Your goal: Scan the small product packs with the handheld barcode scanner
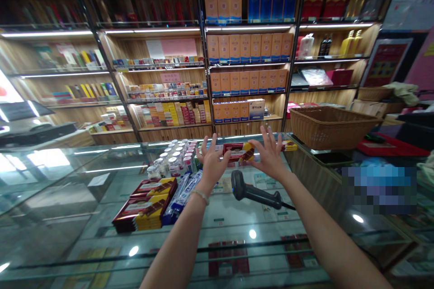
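A red-and-yellow chocolate snack pack [233, 152] is at the far side of the glass counter, between my hands. My left hand [212, 162] has its fingers spread, its thumb close to the pack's left end. The thumb and a finger of my right hand [270, 158] close around the pack's right end, its other fingers raised. A black barcode scanner [254, 192] lies just below my hands. To the left, similar chocolate packs [145, 203] are stacked beside blue-and-white packets [183, 192]. Behind these stand several white-lidded jars [174, 158].
The glass counter [217, 210] has goods beneath its top. A wicker basket [334, 124] stands at its right, near a red tray [393, 144]. Shelves of orange boxes [249, 48] and small cartons [176, 113] line the wall. A monitor [25, 110] is at the left.
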The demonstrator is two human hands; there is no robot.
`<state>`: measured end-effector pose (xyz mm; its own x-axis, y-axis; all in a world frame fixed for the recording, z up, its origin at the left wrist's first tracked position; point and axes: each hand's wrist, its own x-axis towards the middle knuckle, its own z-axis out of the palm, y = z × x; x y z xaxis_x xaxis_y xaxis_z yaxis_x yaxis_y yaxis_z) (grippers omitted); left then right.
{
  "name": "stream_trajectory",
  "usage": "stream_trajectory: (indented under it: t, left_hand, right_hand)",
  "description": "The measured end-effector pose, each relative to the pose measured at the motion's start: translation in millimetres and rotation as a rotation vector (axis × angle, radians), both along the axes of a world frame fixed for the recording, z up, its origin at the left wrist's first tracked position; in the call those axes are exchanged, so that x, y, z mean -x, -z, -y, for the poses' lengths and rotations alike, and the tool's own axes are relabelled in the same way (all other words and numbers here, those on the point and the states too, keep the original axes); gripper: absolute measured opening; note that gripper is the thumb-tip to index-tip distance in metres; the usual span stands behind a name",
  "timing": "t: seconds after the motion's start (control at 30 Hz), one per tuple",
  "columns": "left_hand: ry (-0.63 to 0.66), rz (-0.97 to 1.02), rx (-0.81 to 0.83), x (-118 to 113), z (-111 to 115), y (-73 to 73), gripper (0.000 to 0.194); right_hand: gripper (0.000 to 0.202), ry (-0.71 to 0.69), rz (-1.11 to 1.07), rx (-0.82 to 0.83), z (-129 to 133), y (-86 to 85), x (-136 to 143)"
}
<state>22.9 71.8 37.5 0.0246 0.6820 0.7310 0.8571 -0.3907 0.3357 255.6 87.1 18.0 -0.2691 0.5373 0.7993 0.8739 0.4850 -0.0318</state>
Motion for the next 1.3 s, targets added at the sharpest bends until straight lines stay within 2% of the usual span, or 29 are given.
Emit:
stream_trajectory:
  t: [0.1,0.17,0.27,0.37,0.43,0.6,0.9,1.1,1.3]
  left_hand:
    - [-0.024,-0.007,0.025,3.0,0.5,-1.8,0.028]
    - [-0.044,0.010,0.029,5.9,0.5,-3.0,0.032]
    - [-0.070,-0.019,-0.006,12.4,0.7,-3.6,0.057]
    - [-0.076,-0.156,-0.059,19.5,1.8,-2.0,0.090]
    - [-0.070,-0.250,-0.096,22.7,2.7,-0.2,0.098]
    - [-0.065,-0.353,-0.134,23.9,5.5,0.9,0.087]
    - [-0.081,-0.353,-0.098,23.1,8.5,-5.1,0.075]
    - [-0.102,-0.358,-0.110,21.8,5.6,-13.1,0.072]
    - [-0.078,-0.378,-0.112,6.7,1.9,-20.3,0.074]
  right_hand:
    - [0.058,0.009,0.009,-0.029,4.0,-4.2,-1.5]
    - [0.057,0.018,0.018,-0.042,6.2,-6.6,-2.6]
    - [0.058,0.041,0.030,-0.053,7.2,-8.7,-5.0]
    - [0.060,0.061,0.050,-0.061,6.0,-8.6,-7.9]
    - [0.060,0.069,0.062,-0.074,4.8,-7.9,-9.5]
    - [0.059,0.068,0.081,-0.101,3.0,-6.0,-10.8]
    - [0.063,0.074,0.080,-0.063,-0.8,-4.0,-11.8]
    - [0.068,0.067,0.104,-0.007,-7.9,-14.3,-21.1]
    - [0.069,0.061,0.137,0.026,-12.3,-24.1,-43.8]
